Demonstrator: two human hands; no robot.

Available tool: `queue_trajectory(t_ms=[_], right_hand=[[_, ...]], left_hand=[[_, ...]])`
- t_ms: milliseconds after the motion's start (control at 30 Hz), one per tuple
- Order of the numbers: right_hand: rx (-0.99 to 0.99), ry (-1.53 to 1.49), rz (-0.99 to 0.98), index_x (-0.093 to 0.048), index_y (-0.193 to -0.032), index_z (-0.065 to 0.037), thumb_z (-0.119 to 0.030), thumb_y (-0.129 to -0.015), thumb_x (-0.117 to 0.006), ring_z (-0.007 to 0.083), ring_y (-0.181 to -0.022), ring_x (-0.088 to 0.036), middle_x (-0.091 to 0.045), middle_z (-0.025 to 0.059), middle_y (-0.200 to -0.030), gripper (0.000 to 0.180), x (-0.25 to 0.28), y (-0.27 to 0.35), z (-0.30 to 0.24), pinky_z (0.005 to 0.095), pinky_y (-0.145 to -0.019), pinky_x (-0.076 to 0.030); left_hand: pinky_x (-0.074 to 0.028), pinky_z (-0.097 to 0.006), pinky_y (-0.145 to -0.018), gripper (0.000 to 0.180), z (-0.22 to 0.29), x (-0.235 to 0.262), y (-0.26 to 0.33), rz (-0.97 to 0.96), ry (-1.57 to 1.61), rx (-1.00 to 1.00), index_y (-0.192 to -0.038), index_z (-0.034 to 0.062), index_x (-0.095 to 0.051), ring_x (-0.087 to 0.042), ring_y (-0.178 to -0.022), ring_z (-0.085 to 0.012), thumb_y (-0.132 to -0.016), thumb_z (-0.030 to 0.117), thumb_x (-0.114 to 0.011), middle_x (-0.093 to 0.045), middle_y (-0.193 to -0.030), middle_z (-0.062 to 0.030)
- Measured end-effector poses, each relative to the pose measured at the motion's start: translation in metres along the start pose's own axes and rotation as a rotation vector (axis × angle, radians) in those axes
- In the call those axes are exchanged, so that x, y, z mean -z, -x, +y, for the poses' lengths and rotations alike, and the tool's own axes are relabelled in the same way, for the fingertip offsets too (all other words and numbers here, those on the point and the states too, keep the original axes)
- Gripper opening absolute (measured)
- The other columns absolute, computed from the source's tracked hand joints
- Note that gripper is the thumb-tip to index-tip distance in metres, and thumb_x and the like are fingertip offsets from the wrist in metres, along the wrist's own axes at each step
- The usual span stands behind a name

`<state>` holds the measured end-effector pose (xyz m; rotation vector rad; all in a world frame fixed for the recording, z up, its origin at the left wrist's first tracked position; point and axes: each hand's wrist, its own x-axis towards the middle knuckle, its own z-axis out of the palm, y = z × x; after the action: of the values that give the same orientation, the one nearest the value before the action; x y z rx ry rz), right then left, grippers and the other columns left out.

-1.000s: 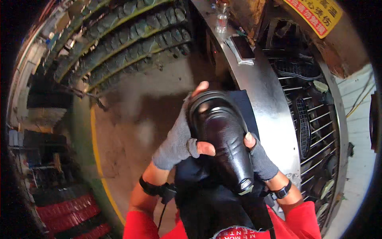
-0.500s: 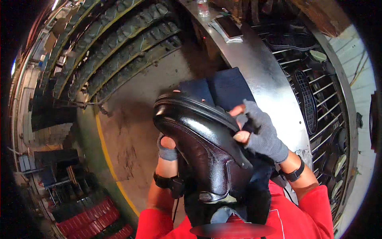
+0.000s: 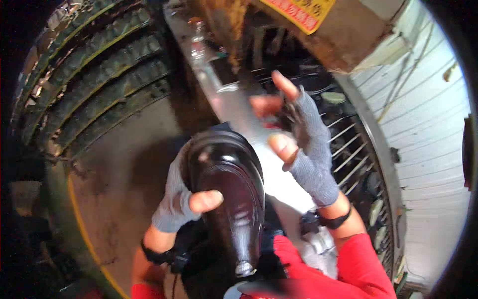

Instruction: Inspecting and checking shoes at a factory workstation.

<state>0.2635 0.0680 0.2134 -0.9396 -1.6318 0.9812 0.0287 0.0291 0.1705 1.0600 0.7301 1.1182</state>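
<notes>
Gripping the black glossy shoe point(image 3: 229, 194), your left hand point(image 3: 177, 199) wraps around its left side, thumb pressed across the upper. That hand wears a grey fingerless glove, with a dark wrist strap below it. The shoe points away from you, its rounded toe toward the top and its heel end low, close to your red sleeves point(image 3: 358, 269).

Your right hand point(image 3: 303, 144) is clear of the shoe, raised up and to the right of the toe. Its fingers are spread apart and it clamps on nothing that can be made out. It wears a matching grey fingerless glove, darkened at the palm, with a black strap at the wrist.

A bright metal rail point(image 3: 234, 104) runs diagonally between and beyond your two hands, passing behind the shoe toe. Beyond your right hand sits a round wire rack point(image 3: 348, 134) with curved bars. To the left of your left hand lies a brown floor point(image 3: 124, 164) with a yellow line point(image 3: 79, 219). Above and left of that hand, ridged dark rows point(image 3: 94, 79) curve across the background.
</notes>
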Motion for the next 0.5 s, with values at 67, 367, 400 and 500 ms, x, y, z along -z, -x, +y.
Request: queue_trajectory(t_ms=[67,367,400,500], right_hand=[[0.267,0.182,-0.180,-0.060,-0.142,-0.003,-0.030,-0.083,-0.083,0.0277,-0.127,-0.061,-0.067,0.0141,-0.132,0.069,-0.013,-0.009,-0.005,0.0407,-0.107,-0.048],[-0.187,-0.712,-0.032,-0.022,-0.169,-0.006,-0.052,-0.077,-0.085,0.0349,-0.158,-0.031,-0.035,0.0190,-0.170,0.121,-0.017,0.062,0.044,0.0503,-0.128,-0.026],[-0.199,-0.760,-0.058,-0.022,-0.169,-0.006,-0.052,-0.077,-0.085,0.0349,-0.158,-0.031,-0.035,0.0190,-0.170,0.121,-0.024,0.071,0.048,0.0503,-0.128,-0.026],[-0.460,-0.248,-0.230,-0.025,-0.167,0.002,-0.045,-0.067,-0.095,0.0262,-0.152,-0.041,-0.040,0.0194,-0.166,0.130,-0.037,0.101,0.038,0.0419,-0.124,-0.032]], left_hand=[[-0.045,-0.038,-0.114,0.095,0.004,-0.010,-0.007,-0.077,-0.252,-0.063,-0.150,-0.0004,-0.048,-0.059,-0.130,-0.0222,-0.070,0.033,-0.088,-0.063,-0.139,-0.0102],[-0.058,-0.037,-0.096,0.080,0.032,-0.021,0.008,0.399,-0.683,-0.447,-0.145,0.0018,-0.047,-0.076,-0.111,-0.0271,-0.083,0.034,-0.086,-0.075,-0.121,-0.0162],[-0.059,-0.039,-0.093,0.079,0.033,-0.021,-0.001,0.505,-0.772,-0.462,-0.144,0.0020,-0.048,-0.076,-0.108,-0.0284,-0.084,0.035,-0.086,-0.075,-0.118,-0.0168],[-0.060,-0.044,-0.086,0.085,0.013,-0.020,0.001,0.657,-0.785,-0.441,-0.145,0.0008,-0.045,-0.077,-0.101,-0.0379,-0.084,0.042,-0.088,-0.076,-0.112,-0.0195]])
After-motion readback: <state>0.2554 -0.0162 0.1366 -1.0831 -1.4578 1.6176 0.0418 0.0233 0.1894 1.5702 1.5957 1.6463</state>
